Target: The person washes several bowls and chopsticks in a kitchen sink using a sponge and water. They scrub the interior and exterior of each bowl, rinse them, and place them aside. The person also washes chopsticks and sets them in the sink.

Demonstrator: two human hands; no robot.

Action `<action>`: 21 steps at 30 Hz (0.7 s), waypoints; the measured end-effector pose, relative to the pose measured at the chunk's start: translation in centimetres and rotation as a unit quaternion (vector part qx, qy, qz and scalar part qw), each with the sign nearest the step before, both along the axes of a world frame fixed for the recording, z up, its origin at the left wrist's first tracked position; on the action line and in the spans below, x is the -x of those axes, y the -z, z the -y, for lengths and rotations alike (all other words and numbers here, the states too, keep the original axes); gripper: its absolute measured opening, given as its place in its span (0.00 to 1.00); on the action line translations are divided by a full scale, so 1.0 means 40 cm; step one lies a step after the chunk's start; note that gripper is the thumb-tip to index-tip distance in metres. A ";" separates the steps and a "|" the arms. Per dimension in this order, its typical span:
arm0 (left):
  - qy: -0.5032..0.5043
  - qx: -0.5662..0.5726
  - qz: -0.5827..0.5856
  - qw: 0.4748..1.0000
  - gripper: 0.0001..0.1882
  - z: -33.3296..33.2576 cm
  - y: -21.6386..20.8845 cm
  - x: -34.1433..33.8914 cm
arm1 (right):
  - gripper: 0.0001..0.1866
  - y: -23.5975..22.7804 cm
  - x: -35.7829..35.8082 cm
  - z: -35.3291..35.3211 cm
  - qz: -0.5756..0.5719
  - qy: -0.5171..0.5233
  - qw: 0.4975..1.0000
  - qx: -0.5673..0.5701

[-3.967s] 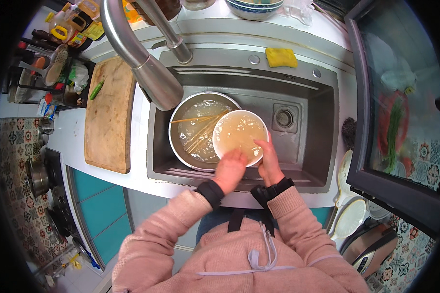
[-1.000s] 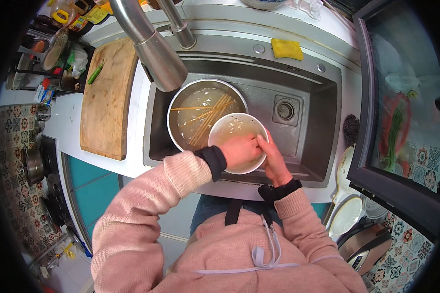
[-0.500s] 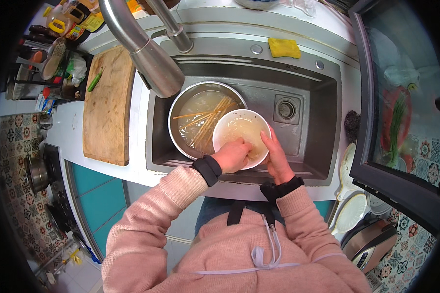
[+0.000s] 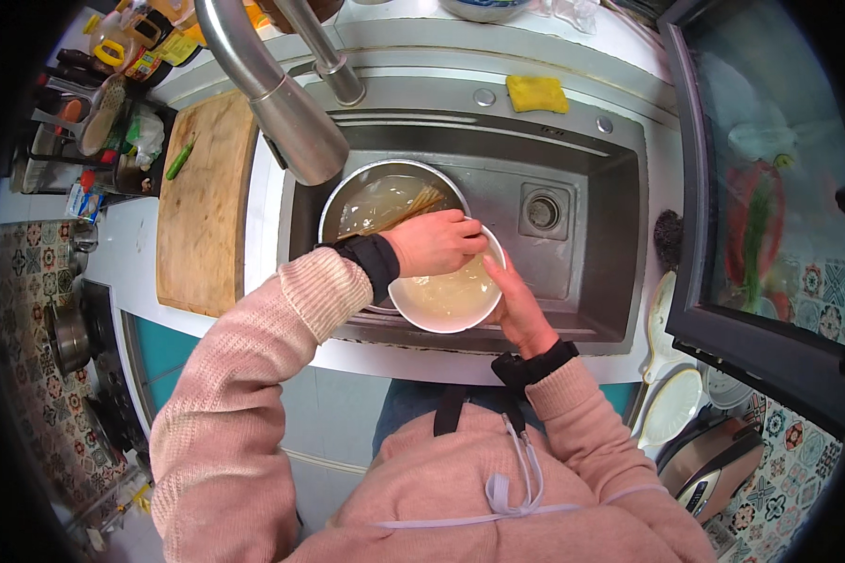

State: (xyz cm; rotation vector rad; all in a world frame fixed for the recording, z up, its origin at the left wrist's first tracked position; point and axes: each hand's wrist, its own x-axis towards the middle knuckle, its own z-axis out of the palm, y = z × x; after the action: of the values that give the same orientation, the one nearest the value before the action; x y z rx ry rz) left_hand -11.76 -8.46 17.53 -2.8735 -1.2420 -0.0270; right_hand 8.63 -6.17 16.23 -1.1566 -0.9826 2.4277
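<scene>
A white bowl [image 4: 432,310] of cloudy liquid is held over the near edge of the sink. My right hand [image 4: 519,305] grips its right side, thumb over the rim. My left hand [image 4: 437,242] reaches across the bowl, its closed fingers bent over the far rim against the inner wall; the fingertips are partly hidden. Behind and left of the bowl, a round metal pot [image 4: 327,208] stands in the sink with cloudy water. Thin wooden sticks [image 4: 422,204], chopstick-like, lie in that water, partly covered by my left hand.
The faucet [image 4: 300,136] overhangs the pot. The grey sink [image 4: 587,253] has a drain [image 4: 542,212] on the right. A yellow sponge [image 4: 537,94] rests on its back ledge. Left stands a cutting board [image 4: 207,216] with a green pepper [image 4: 181,159]. A dark-framed window [image 4: 695,188] juts in at right.
My left hand has moved from inside the bowl up to its far rim, covering more of the sticks. The bowl has shifted slightly left and nearer, still in my right hand.
</scene>
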 end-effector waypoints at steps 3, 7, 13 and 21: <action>-0.079 0.041 0.006 0.996 0.11 0.030 0.010 0.002 | 0.31 -0.015 -0.002 -0.005 0.011 0.010 1.000 0.014; -0.227 0.022 0.009 0.974 0.13 0.103 0.032 -0.025 | 0.31 -0.023 -0.002 -0.005 0.019 0.037 0.999 -0.025; -0.411 0.274 0.159 0.855 0.12 0.156 0.038 -0.145 | 0.29 -0.005 0.010 -0.002 0.018 0.081 0.994 -0.077; -0.328 0.244 0.128 0.904 0.13 0.186 0.005 -0.096 | 0.30 -0.008 -0.025 -0.009 0.017 0.083 0.994 -0.063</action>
State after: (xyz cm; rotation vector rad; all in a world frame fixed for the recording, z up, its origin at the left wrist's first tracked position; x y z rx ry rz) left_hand -7.93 -15.89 17.31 -2.6712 -2.5307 -0.1018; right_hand 9.64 -5.80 16.54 -1.1892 -0.9921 2.1916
